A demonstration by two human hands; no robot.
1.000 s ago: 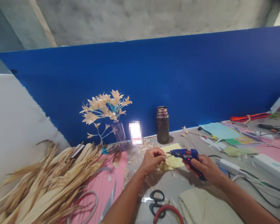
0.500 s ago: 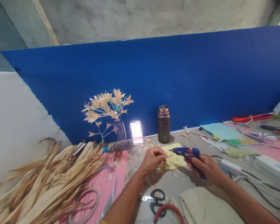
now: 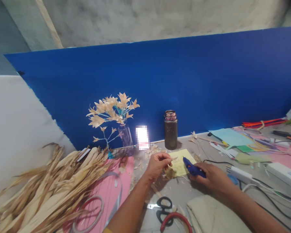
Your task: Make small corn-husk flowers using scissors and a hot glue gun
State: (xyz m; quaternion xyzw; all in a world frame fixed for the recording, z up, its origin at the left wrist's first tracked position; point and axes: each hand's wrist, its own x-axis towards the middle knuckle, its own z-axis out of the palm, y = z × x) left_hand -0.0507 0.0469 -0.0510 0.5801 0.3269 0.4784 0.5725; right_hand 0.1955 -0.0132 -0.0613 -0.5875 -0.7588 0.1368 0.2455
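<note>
Yellow sheet (image 3: 181,155): lies flat on the grey table (image 3: 142,184), the landmark for everything below.
Left hand (image 3: 159,166): at the sheet's left edge, thumb and fingertips pinched together on a thin pale sliver (image 3: 175,159) whose tip points right, over the sheet.
Right hand (image 3: 212,177): beyond the sheet's right edge, palm turned down, fingers curled around a glue gun.
Blue glue gun (image 3: 192,168): over the sheet's right part, its visible length slanting from far left to near right; which end is the nozzle, and whether it touches the paper, I cannot tell.
Gap: the gun's far end lies right of the left fingertips, near but apart, with bare yellow between.
Dark bottle (image 3: 171,134): upright behind the sheet.
Black-handled scissors (image 3: 164,207): on the near side of the sheet.
</note>
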